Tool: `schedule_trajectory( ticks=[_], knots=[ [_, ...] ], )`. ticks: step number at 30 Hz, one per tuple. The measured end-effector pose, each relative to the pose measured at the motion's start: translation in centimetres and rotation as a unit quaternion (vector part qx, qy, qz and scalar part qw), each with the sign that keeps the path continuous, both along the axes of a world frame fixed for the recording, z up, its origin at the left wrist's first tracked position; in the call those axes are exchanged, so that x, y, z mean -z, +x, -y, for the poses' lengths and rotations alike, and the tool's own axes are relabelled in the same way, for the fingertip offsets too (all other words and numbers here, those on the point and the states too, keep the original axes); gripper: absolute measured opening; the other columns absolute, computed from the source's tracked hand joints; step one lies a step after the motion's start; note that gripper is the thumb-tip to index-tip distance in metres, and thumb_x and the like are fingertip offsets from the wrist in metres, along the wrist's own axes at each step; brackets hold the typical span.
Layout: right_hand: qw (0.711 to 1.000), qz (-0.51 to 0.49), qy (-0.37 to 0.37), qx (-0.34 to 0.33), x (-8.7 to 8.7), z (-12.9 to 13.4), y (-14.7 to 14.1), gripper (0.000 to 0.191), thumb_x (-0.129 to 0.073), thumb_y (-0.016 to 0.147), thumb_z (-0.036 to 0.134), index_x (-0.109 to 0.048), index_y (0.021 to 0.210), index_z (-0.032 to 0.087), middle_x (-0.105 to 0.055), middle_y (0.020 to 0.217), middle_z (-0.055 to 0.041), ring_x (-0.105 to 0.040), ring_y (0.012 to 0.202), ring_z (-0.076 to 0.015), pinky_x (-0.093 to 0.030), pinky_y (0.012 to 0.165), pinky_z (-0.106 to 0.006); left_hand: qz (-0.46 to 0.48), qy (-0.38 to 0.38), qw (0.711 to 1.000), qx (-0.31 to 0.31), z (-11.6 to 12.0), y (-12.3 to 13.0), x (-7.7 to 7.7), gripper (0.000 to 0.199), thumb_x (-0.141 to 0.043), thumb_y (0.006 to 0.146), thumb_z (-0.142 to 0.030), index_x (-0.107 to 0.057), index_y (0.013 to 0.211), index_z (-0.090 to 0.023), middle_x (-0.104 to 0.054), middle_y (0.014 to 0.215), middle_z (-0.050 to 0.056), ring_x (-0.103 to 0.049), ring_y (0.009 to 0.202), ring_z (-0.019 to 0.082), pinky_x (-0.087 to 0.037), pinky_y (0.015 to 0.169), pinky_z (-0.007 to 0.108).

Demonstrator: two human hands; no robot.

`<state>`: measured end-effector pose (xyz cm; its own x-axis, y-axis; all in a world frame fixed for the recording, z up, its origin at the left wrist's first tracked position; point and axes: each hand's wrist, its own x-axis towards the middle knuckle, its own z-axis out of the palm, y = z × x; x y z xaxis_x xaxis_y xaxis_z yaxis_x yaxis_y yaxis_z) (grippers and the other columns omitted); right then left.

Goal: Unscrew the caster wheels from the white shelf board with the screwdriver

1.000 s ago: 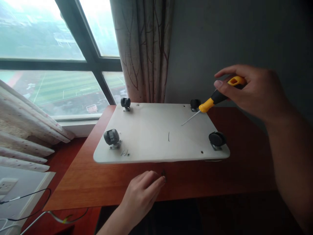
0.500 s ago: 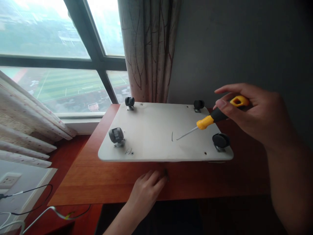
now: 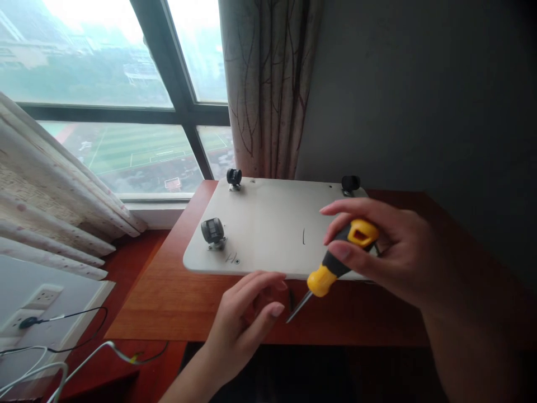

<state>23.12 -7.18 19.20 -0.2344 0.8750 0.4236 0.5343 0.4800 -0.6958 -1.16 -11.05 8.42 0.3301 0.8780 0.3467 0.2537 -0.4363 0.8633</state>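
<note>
Head view: the right hand point(image 3: 394, 254), over the near right part of the white board point(image 3: 268, 224), is clamped on one yellow-and-black screwdriver point(image 3: 333, 264). The screwdriver slants down in front of the board's near edge, tip near the left hand point(image 3: 239, 313), whose thumb and fingers stand apart. Three casters point(image 3: 212, 230) are visible: two at the board's left, one far right.

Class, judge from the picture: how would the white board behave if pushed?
The white board would probably slide, not roll: its visible casters point upward. It looks stiff, showing no sag. Tipping seems unlikely, as it is broad and low.
</note>
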Motion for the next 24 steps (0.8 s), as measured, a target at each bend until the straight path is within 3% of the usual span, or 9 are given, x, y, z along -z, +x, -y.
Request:
schedule_trajectory(
  ticks=[3,6,8,11,13,16,18,21,24],
  knots=[
    [0.997,-0.009,0.003,-0.078,1.3,0.6,-2.7,0.036,-0.074,0.084,0.047,-0.066,0.119,0.041,-0.072,0.087,0.0038,-0.067,0.069,-0.0177,-0.057,0.062,-0.033,0.005,0.027,1.000,-0.003,-0.3,0.7,-2.2,0.047,-0.073,0.089,-0.040,-0.061,0.133,-0.031,-0.074,0.105,0.004,-0.068,0.080,0.018,-0.057,0.069,0.027],
    [0.992,-0.053,0.009,-0.114,2.0,1.1,-3.8,0.042,-0.074,0.083,0.049,-0.064,0.123,0.040,-0.072,0.100,0.0000,-0.068,0.079,-0.0203,-0.059,0.067,-0.035,0.001,0.015,1.000,-0.003,-0.8,1.0,-3.2,0.039,-0.070,0.091,-0.036,-0.065,0.129,-0.027,-0.075,0.093,0.003,-0.065,0.066,0.016,-0.055,0.060,0.026],
    [0.992,-0.089,-0.003,-0.089,2.2,1.3,-2.8,0.041,-0.070,0.087,0.047,-0.063,0.126,0.040,-0.070,0.112,-0.0019,-0.067,0.080,-0.0200,-0.058,0.066,-0.035,0.027,-0.009,1.000,-0.010,-1.2,0.5,-3.8,0.031,-0.067,0.092,-0.033,-0.069,0.123,-0.025,-0.076,0.088,0.004,-0.067,0.066,0.017,-0.056,0.060,0.027],
    [0.987,-0.150,0.020,0.055,3.0,1.1,1.1,0.035,-0.065,0.091,0.042,-0.064,0.126,0.040,-0.069,0.122,-0.0031,-0.066,0.080,-0.0198,-0.056,0.065,-0.036,0.112,0.010,0.989,-0.096,-2.0,-1.3,-5.1,0.026,-0.070,0.090,-0.031,-0.072,0.116,-0.028,-0.077,0.095,0.005,-0.071,0.080,0.023,-0.058,0.064,0.030],
    [0.963,-0.193,0.049,0.184,4.5,0.7,4.6,0.034,-0.066,0.089,0.041,-0.066,0.123,0.038,-0.071,0.116,-0.0049,-0.064,0.076,-0.0206,-0.050,0.057,-0.035,0.169,0.046,0.968,-0.180,-2.6,-2.7,-6.2,0.026,-0.072,0.088,-0.032,-0.074,0.113,-0.030,-0.076,0.094,0.004,-0.068,0.076,0.021,-0.051,0.054,0.028],
    [0.900,-0.223,0.107,0.359,8.4,0.4,9.8,0.028,-0.070,0.082,0.041,-0.073,0.109,0.035,-0.075,0.099,-0.0070,-0.060,0.067,-0.0212,-0.042,0.051,-0.037,0.205,0.097,0.948,-0.226,-3.6,-4.2,-7.4,0.027,-0.072,0.087,-0.033,-0.076,0.113,-0.028,-0.075,0.090,0.004,-0.054,0.058,0.016,-0.036,0.045,0.027],
    [0.856,-0.239,0.107,0.445,11.6,0.7,12.2,0.025,-0.072,0.076,0.041,-0.075,0.101,0.037,-0.075,0.094,-0.0074,-0.062,0.067,-0.0246,-0.043,0.051,-0.040,0.207,0.108,0.945,-0.228,-4.2,-4.8,-7.5,0.028,-0.072,0.088,-0.033,-0.075,0.115,-0.026,-0.074,0.088,0.004,-0.047,0.054,0.013,-0.033,0.046,0.028],
    [0.821,-0.233,0.043,0.520,15.9,1.8,13.7,0.021,-0.068,0.075,0.050,-0.075,0.094,0.045,-0.076,0.097,-0.0074,-0.070,0.091,-0.0349,-0.052,0.062,-0.050,0.212,0.099,0.943,-0.237,-4.9,-4.8,-7.0,0.027,-0.073,0.088,-0.035,-0.074,0.113,-0.025,-0.074,0.087,0.004,-0.046,0.054,0.013,-0.034,0.048,0.028],
    [0.811,-0.231,-0.034,0.536,18.4,2.9,13.2,0.021,-0.063,0.076,0.058,-0.075,0.091,0.049,-0.075,0.105,-0.0055,-0.065,0.116,-0.0394,-0.055,0.075,-0.057,0.213,0.096,0.943,-0.239,-5.3,-4.5,-6.4,0.028,-0.074,0.086,-0.034,-0.074,0.112,-0.023,-0.073,0.086,0.004,-0.052,0.057,0.014,-0.033,0.047,0.027]
  ],
)
